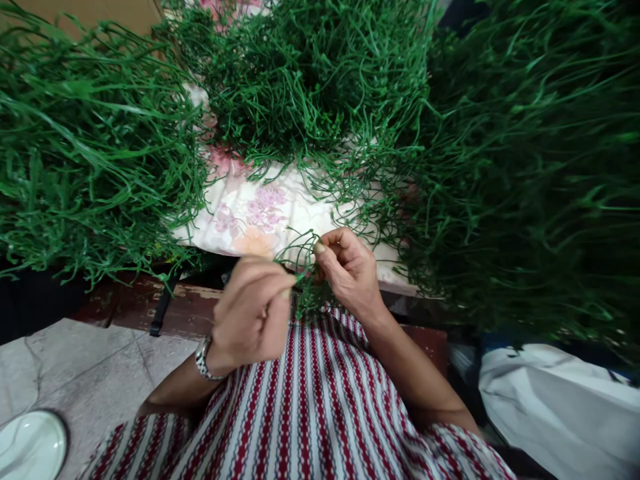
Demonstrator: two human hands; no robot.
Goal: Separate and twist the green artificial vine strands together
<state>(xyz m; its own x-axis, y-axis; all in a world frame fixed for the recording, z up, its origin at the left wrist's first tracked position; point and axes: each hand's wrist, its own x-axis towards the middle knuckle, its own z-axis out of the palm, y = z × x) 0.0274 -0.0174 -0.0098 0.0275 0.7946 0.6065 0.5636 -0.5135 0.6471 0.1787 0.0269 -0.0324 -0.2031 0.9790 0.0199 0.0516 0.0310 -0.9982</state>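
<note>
Close in front of the striped garment, my left hand (255, 310) is pinched, its thumb and forefinger on a thin green stem; it is somewhat blurred. To its right my right hand (350, 270) pinches the top of a small bunch of green stems (313, 297) between thumb and forefinger. The bunch hangs between the two hands, its lower part against the garment. Both hands are over the near edge of a flowered white cloth (300, 200).
Large heaps of green plastic-looking stems lie at the left (95, 153), the back middle (320, 73) and the right (530, 180). A white plate (33, 443) is at the lower left, a pale cloth or bag (560, 407) at the lower right.
</note>
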